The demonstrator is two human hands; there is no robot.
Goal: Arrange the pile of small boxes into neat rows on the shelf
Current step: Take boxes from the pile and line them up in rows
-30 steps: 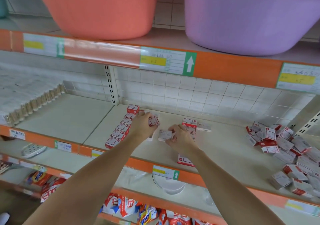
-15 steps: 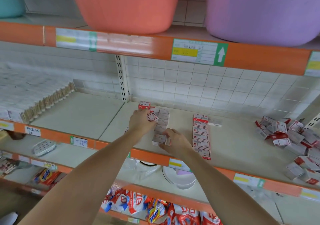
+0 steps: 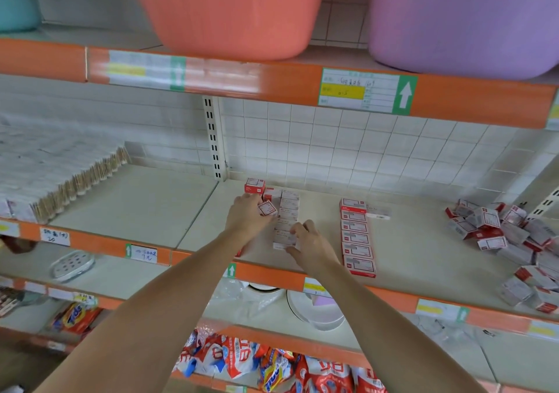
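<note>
Small red-and-white boxes lie on the cream shelf (image 3: 408, 250). A neat row of boxes (image 3: 357, 238) runs front to back right of centre. A second row (image 3: 288, 211) lies between my hands. My left hand (image 3: 246, 217) grips one small box (image 3: 267, 208) beside that row's left side, hiding a further row beneath it. My right hand (image 3: 308, 241) touches the front box of the middle row (image 3: 282, 239) with curled fingers. A loose pile of boxes (image 3: 508, 235) sits at the far right.
Orange basin (image 3: 236, 11) and purple basin (image 3: 465, 21) stand on the shelf above. Packs of sticks (image 3: 60, 175) fill the left bay. An upright slotted post (image 3: 213, 138) divides the bays. Plates and snack bags lie on lower shelves.
My right hand set its box down at the front of the middle row and stays against it. My left hand keeps its box. The camera moved closer and leftward.
</note>
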